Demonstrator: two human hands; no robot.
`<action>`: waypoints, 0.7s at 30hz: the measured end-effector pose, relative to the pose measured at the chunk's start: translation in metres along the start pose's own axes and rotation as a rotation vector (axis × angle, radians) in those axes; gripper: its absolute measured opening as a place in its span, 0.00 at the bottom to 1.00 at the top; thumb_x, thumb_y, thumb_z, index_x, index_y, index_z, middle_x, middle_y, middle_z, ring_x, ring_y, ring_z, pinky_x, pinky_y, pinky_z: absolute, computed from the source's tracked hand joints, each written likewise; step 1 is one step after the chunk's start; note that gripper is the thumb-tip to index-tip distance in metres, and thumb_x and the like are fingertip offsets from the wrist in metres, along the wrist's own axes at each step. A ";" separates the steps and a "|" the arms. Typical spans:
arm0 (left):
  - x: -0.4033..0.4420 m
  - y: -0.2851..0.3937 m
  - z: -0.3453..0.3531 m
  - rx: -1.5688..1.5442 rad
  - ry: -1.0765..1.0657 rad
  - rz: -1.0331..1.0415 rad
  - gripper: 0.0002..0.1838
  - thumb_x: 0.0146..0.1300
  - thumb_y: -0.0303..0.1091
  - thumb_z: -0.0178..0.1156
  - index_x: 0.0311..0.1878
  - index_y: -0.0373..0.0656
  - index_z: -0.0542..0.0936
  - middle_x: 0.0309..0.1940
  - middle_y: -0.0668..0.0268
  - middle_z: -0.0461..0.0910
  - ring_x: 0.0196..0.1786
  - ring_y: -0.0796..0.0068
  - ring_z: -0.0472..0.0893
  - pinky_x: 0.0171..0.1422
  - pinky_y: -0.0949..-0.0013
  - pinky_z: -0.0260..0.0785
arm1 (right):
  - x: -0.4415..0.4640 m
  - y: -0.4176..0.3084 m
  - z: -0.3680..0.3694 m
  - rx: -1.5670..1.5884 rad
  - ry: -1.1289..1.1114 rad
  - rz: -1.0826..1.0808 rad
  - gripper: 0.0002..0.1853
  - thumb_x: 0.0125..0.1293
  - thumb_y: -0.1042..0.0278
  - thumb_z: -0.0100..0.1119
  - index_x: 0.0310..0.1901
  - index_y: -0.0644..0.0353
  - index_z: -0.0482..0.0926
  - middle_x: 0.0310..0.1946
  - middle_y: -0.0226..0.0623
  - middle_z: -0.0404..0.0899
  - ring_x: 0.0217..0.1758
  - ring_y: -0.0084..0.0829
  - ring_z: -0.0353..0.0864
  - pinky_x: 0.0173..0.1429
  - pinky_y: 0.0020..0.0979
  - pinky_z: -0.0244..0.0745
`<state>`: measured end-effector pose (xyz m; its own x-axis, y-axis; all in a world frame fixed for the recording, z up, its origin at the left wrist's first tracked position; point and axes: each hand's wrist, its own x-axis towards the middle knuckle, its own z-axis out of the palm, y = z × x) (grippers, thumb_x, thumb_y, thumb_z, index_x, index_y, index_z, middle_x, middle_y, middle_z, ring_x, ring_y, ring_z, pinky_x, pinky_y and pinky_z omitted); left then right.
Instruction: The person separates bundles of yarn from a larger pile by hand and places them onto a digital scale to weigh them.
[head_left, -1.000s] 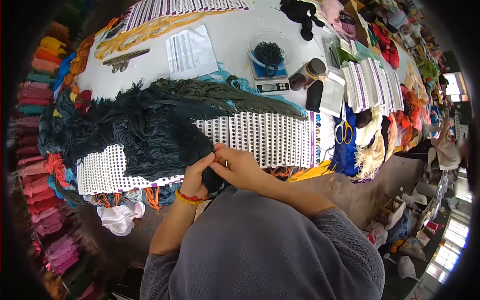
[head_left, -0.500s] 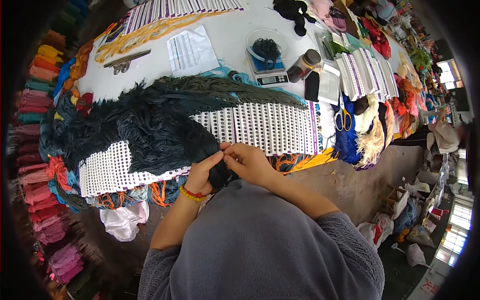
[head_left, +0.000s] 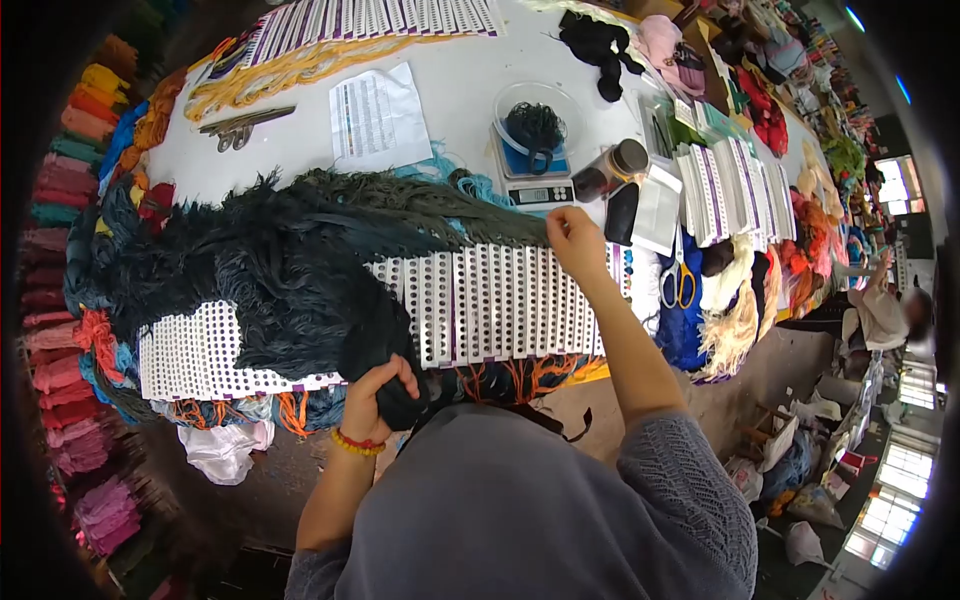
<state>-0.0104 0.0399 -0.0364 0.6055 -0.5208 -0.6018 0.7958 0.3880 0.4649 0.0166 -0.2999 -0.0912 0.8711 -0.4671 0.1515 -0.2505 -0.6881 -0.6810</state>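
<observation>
My left hand [head_left: 372,400] is wrapped round the end of a dark blue-green hank of thread [head_left: 310,260], which spreads in a thick shaggy heap across the table's left side. My right hand [head_left: 575,240] is raised over the far edge of the white hole-punched cards [head_left: 500,300], its fingers pinched together; any strand between them is too fine to see. Just beyond it stands a small digital scale [head_left: 540,194]. On the scale a clear bowl [head_left: 566,108] holds a tangle of dark thread [head_left: 534,130].
Behind the heap lie a printed sheet [head_left: 378,120] and metal shears [head_left: 240,128]. Right of the scale are a dark-lidded jar [head_left: 612,168], a white tray [head_left: 657,210] and orange-handled scissors [head_left: 679,280]. Coloured yarn hangs along the left [head_left: 75,255]. Another person [head_left: 885,315] is at far right.
My right hand has left my left hand and the hank, moving forward and right towards the scale. My left hand has shifted slightly left and nearer my body, still gripping the thread.
</observation>
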 end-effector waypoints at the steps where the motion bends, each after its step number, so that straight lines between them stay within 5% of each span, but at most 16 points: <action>1: 0.002 -0.003 0.000 -0.001 0.015 0.004 0.07 0.61 0.34 0.50 0.31 0.41 0.69 0.25 0.67 0.68 0.29 0.74 0.70 0.36 0.72 0.64 | 0.013 0.008 0.001 -0.053 0.003 -0.073 0.05 0.54 0.69 0.55 0.32 0.58 0.76 0.29 0.39 0.75 0.29 0.37 0.75 0.33 0.34 0.70; 6: 0.009 -0.015 0.004 -0.013 0.108 0.015 0.06 0.58 0.33 0.51 0.30 0.42 0.69 0.25 0.67 0.66 0.29 0.73 0.69 0.36 0.71 0.65 | 0.066 0.051 0.021 -0.544 0.144 -0.421 0.19 0.48 0.70 0.57 0.45 0.51 0.71 0.47 0.35 0.70 0.50 0.37 0.68 0.49 0.38 0.64; 11: 0.013 -0.018 0.008 -0.037 0.165 0.029 0.06 0.57 0.34 0.52 0.30 0.42 0.69 0.26 0.66 0.66 0.30 0.72 0.70 0.36 0.70 0.65 | 0.100 0.079 0.049 -0.788 0.197 -0.457 0.29 0.48 0.69 0.56 0.56 0.43 0.65 0.58 0.33 0.61 0.59 0.33 0.62 0.54 0.42 0.59; 13: 0.015 -0.023 0.007 -0.064 0.191 0.029 0.06 0.57 0.33 0.52 0.30 0.42 0.69 0.26 0.66 0.67 0.30 0.71 0.71 0.36 0.70 0.66 | 0.111 0.092 0.059 -0.819 0.131 -0.412 0.40 0.42 0.66 0.64 0.60 0.42 0.59 0.62 0.35 0.56 0.64 0.36 0.56 0.58 0.45 0.54; 21: 0.019 -0.031 0.013 -0.053 0.201 0.043 0.07 0.58 0.33 0.51 0.30 0.40 0.69 0.26 0.65 0.67 0.30 0.72 0.71 0.36 0.70 0.67 | 0.125 0.104 0.065 -0.664 0.117 -0.495 0.22 0.43 0.68 0.62 0.43 0.49 0.70 0.59 0.30 0.60 0.63 0.33 0.57 0.60 0.44 0.52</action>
<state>-0.0235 0.0080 -0.0540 0.6245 -0.3426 -0.7019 0.7650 0.4494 0.4613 0.1270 -0.3940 -0.1892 0.9056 -0.0545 0.4205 -0.0794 -0.9960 0.0421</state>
